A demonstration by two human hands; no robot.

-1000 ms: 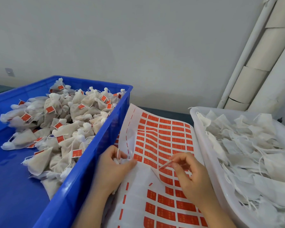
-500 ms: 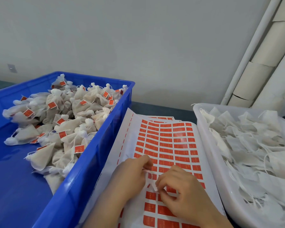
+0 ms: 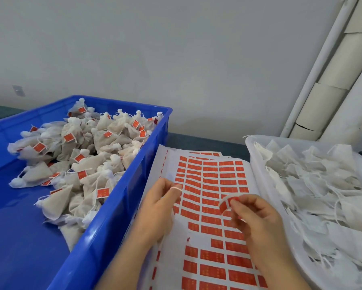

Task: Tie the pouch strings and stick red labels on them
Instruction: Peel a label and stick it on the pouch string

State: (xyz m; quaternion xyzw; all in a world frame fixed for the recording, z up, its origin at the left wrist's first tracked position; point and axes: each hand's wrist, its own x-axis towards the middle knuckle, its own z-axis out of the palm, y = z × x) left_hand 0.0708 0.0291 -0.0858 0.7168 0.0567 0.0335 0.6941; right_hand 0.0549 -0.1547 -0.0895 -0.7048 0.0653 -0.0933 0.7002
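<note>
A white sheet of red labels (image 3: pixel 209 181) lies between two bins. My right hand (image 3: pixel 257 222) pinches one peeled red label (image 3: pixel 226 204), curled, just above the sheet. My left hand (image 3: pixel 157 208) hovers over the sheet's left part and pinches a thin white pouch string (image 3: pixel 175 187) at its fingertips; the pouch itself is hidden under that hand. Tied pouches with red labels (image 3: pixel 79 155) are heaped in the blue bin (image 3: pixel 121 197) on the left. Untied white pouches (image 3: pixel 322 185) fill the white bin (image 3: pixel 257 164) on the right.
A grey wall stands close behind the table. White pipes and cardboard tubes (image 3: pixel 330 80) lean in the back right corner. The front part of the blue bin's floor (image 3: pixel 19 237) is bare. More label sheets (image 3: pixel 207 153) peek out under the top one.
Both hands have lifted off the sheet and moved apart. My right hand has peeled a red label free; my left hand now holds up the string.
</note>
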